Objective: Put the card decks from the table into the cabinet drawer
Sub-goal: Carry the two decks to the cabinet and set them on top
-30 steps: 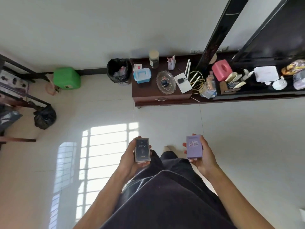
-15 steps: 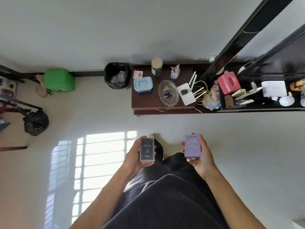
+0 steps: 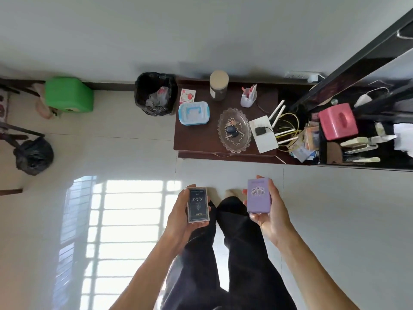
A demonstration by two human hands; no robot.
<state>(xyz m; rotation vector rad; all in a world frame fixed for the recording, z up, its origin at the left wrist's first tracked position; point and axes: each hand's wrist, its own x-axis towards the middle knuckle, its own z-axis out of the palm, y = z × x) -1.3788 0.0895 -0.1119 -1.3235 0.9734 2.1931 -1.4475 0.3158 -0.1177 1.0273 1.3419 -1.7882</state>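
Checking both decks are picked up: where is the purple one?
In the head view, the purple deck is held in the right hand, right of the dark deck.

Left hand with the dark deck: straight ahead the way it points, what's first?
Bare floor, then likely the cabinet's front edge near the drawer handle. Left hand holds the dark deck; depth is unclear.

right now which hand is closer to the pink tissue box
Right. The right hand, holding the purple deck, is below and left of the tissue box; the left hand is farther left.
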